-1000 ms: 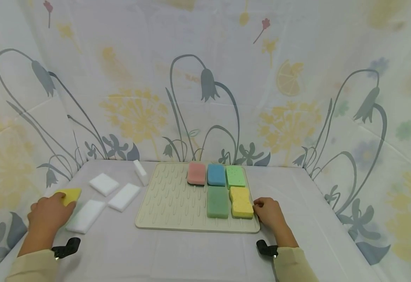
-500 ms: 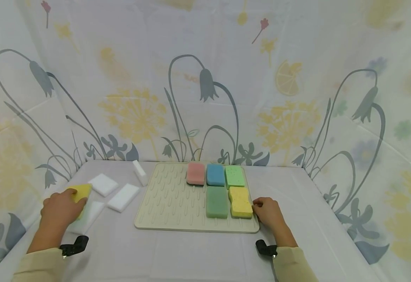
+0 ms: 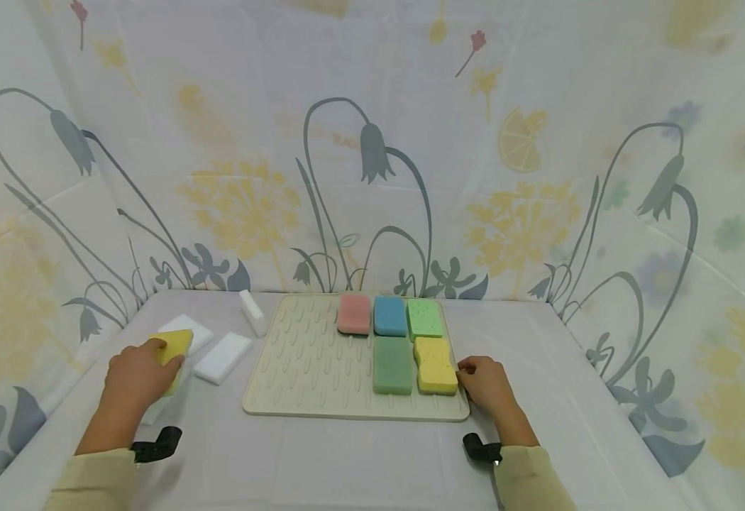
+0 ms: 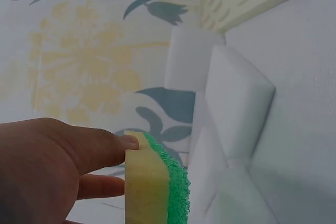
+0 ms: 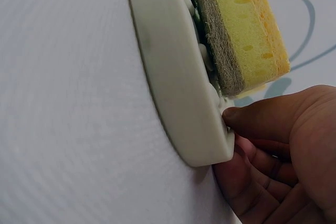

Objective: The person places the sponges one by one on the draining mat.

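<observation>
My left hand (image 3: pixel 155 356) grips a yellow sponge (image 3: pixel 177 348) above the white blocks left of the mat. In the left wrist view this sponge (image 4: pixel 152 182) shows a green scouring face, with the thumb (image 4: pixel 105 148) on its yellow side. A beige ribbed mat (image 3: pixel 302 369) carries pink (image 3: pixel 354 314), blue (image 3: pixel 390 316), light green (image 3: pixel 426 319) and dark green (image 3: pixel 392 365) sponges, plus a wavy yellow sponge (image 3: pixel 436 366). My right hand (image 3: pixel 468 372) pinches the mat's front right edge (image 5: pixel 173 87), thumb (image 5: pixel 247 116) on the rim beside the wavy sponge (image 5: pixel 247 30).
White foam blocks lie left of the mat: one flat (image 3: pixel 223 348), one on edge (image 3: pixel 252 312), one partly behind the held sponge (image 3: pixel 187 327). Two of them show close in the left wrist view (image 4: pixel 236 103). Flower-printed cloth walls close in three sides.
My left hand has carried the yellow sponge rightward, over the white blocks and closer to the mat. The right hand has stayed at the mat's edge.
</observation>
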{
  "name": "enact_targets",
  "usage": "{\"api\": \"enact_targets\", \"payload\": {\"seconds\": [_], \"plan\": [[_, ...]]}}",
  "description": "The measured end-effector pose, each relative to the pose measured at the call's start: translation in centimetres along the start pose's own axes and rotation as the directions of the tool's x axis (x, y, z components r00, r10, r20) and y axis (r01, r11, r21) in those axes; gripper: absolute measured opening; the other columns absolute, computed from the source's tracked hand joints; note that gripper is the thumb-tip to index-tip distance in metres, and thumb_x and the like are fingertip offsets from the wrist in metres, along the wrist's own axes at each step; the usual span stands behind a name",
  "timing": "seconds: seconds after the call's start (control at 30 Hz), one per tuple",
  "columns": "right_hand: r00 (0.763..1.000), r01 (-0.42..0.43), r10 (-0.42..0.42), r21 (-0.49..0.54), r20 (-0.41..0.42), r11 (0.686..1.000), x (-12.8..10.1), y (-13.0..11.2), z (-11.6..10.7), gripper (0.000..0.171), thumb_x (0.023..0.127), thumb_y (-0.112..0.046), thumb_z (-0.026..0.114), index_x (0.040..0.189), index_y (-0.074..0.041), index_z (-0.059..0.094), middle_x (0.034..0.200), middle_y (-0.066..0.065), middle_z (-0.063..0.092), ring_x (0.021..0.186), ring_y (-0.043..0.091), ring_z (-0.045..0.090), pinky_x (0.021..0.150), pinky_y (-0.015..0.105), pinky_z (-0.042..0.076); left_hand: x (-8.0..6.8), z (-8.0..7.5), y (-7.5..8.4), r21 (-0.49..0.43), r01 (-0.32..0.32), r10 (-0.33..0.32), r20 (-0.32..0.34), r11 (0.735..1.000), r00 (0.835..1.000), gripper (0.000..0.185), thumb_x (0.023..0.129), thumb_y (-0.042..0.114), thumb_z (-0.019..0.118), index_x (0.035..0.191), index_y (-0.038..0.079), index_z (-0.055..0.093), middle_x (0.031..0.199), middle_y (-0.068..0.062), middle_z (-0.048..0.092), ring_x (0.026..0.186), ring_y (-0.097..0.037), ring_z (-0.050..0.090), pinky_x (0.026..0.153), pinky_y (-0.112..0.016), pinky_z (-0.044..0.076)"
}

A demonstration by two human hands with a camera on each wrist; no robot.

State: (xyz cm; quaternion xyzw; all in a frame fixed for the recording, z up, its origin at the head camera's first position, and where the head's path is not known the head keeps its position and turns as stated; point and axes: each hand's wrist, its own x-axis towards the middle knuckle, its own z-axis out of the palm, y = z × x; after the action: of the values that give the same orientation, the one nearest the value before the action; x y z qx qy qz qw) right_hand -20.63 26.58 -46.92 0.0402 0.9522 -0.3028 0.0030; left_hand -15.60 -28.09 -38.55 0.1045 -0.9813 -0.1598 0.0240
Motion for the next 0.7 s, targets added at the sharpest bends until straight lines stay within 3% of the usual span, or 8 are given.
{"api": "enact_targets", "payload": {"seconds": [0.3,0.7], "plan": [[1.000,0.000,0.000,0.000,0.002,1.000,0.1,0.0,0.0,0.028,0.089,-0.018,0.060,0.108,0.000,0.071,0.092,0.008,0.071,0.077,0.017,0.062,0.067,0.034,0.052,0.1,0.8,1.7,0.012,-0.094,0.094,-0.013,0.996,0.995,0.057,0.094,0.029,0.052,0.126,-0.017,0.047,0.116,-0.041,0.056,0.097,-0.054,0.054,0.084,-0.058,0.039],[1.000,0.004,-0.004,-0.022,-0.002,1.000,0.2,0.0,0.1,0.026,0.089,-0.019,0.062,0.107,-0.002,0.071,0.094,0.009,0.072,0.081,0.019,0.063,0.072,0.038,0.053,0.3,2.8,4.8,-0.021,-0.122,0.121,-0.027,0.992,0.992,0.055,0.092,0.031,0.057,0.124,-0.013,0.052,0.108,-0.038,0.059,0.095,-0.051,0.056,0.078,-0.055,0.044]]}}
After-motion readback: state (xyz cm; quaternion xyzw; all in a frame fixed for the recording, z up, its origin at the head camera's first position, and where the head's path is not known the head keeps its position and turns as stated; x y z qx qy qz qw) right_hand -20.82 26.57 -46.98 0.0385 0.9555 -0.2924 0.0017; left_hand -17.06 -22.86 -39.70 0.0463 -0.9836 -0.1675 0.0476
